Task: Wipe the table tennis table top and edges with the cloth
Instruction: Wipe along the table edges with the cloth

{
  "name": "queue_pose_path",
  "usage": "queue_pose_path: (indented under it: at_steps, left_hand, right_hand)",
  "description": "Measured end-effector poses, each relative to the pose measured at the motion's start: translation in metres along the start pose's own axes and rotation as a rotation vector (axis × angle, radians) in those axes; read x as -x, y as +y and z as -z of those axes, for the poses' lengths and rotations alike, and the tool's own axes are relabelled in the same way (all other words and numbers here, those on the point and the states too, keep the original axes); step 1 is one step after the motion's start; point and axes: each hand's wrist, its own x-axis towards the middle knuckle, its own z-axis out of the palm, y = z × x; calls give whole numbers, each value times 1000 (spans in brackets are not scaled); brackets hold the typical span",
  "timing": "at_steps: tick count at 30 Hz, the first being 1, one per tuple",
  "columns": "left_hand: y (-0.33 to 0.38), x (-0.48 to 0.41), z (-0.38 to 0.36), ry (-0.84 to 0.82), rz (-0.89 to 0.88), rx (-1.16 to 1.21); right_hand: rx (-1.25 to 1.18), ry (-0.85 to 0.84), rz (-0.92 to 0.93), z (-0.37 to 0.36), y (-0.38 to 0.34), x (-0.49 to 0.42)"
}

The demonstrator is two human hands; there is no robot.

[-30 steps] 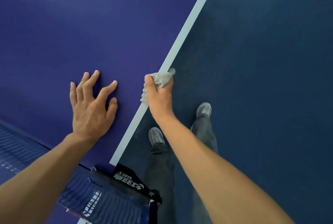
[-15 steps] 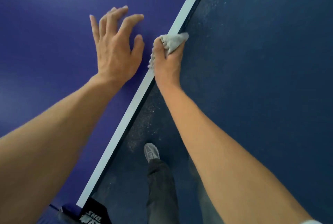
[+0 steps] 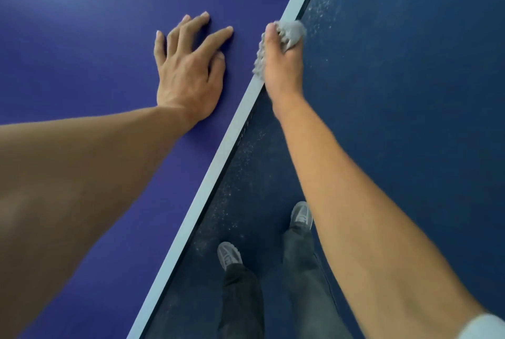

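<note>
Up at one o'clock, on the table's white edge (image 3: 218,164), the right hand (image 3: 282,68) squeezes the gray cloth (image 3: 291,30) — the left hand (image 3: 188,68) lies flat at eleven, fingers spread. Going too fast, the cloth may slip off and miss a spot.

Cloth (image 3: 291,30) mostly beneath right hand (image 3: 282,68)
</note>
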Motion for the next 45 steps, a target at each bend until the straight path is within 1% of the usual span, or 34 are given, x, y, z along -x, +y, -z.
queue_pose_path:
  at_steps: [2,4,7,9,11,12,14,18,21,24,26,30,32,34,36,39,41,43,45]
  left_hand:
    - [1,1,0,8,-6,-13]
    - [0,1,0,5,-11,-18]
    - [0,-1,0,12,-13,-22]
    - [1,-1,0,25,-15,-29]
    - [1,-2,-1,29,-26,-32]
    - [1,-1,-1,29,-28,-32]
    - [0,-1,-1,25,-27,-31]
    - [2,-1,-1,40,-28,-17]
    - [0,-2,-3,60,-43,-23]
    - [-3,-1,-6,61,-51,-34]
    - [-1,-3,-6,56,-51,-47]
    - [-3,-2,-5,33,-54,-72]
    - [-3,-2,-5,20,-57,-80]
    - [-2,-3,-5,17,-56,-87]
    - [-1,-3,-3,4,-46,-80]
    - [0,-3,-2,3,-46,-64]
    - [0,-4,-2,-9,-44,-65]
    - [1,-5,-1,-17,-38,-65]
    - [2,-7,0,-26,-32,-67]
  right_hand:
    - [18,45,6,-3,-9,-17]
    - [25,59,-8,-9,-2,-3]
    - [2,0,-62,-14,25,64]
    - [34,-60,-88,-14,43,106]
    - [23,-105,-65,-15,53,119]
    - [16,-122,-64,-15,51,116]
    - [42,-101,-43,-12,39,94]
    - [115,-77,6,-1,0,14]
    - [147,39,-6,4,-35,-52]
    - [132,113,-1,2,-50,-77]
    - [89,103,4,-2,-42,-59]
    - [19,-3,-34,-12,2,36]
    - [22,-11,-57,-13,15,58]
    - [-16,-9,-78,-12,1,37]
    - [-32,29,-80,-8,-31,-17]
    - [112,140,-59,4,-94,-120]
    - [167,217,-43,6,-125,-166]
    - [165,265,-36,5,-134,-178]
    - [161,296,-42,-2,-121,-158]
